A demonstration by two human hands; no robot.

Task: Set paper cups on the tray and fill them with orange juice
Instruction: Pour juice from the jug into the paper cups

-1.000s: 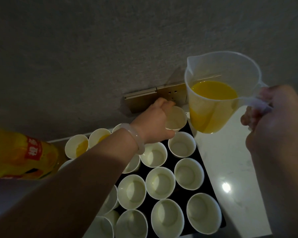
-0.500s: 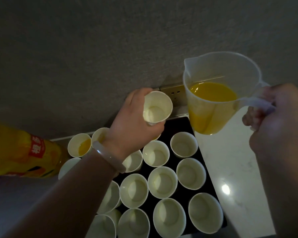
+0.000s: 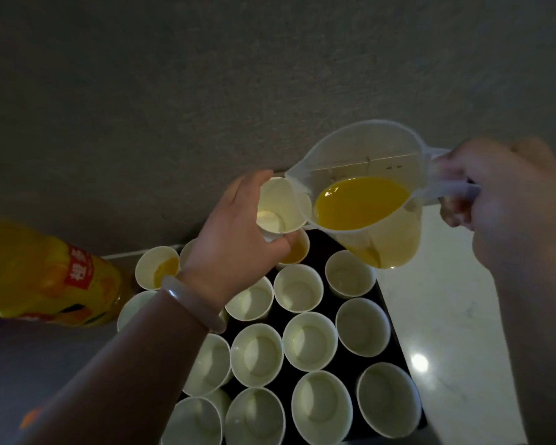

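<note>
1. Empty cups (image 3: 308, 340) stand upright and close-packed on the black tray (image 3: 320, 242), which lies on the pale bench (image 3: 446, 316)
2. The left forearm, with a bracelet (image 3: 190, 303) at the wrist, reaches across the left cups. A bottle (image 3: 45, 277) with an orange label lies at the far left
3. Filled cups (image 3: 156, 268) are few: one at the far left, and one half hidden under the left hand
4. The left hand (image 3: 235, 242) grips the held cup (image 3: 281, 205), fingers curled round its wall. It is raised above the tray's far edge and tilted toward the jug
5. The right hand (image 3: 507, 200) is closed round the handle of the jug (image 3: 360, 149). The jug is tipped, its spout over the held cup's rim. The juice (image 3: 360, 203) lies toward the spout; no stream can be seen
6. Behind stands a grey wall (image 3: 270, 75)
7. Risks, judged:
   - Tipping too fast would send juice past the rim onto the tray
   - A tight grip could buckle the paper wall and spill the fill
   - Setting the full cup down could knock neighbouring cups with the forearm
8. Change: half a second ago the jug was upright and clear of the cup; now it is tipped to the rim. A full second ago the left hand was down at the far row, the cup not yet lifted
</note>
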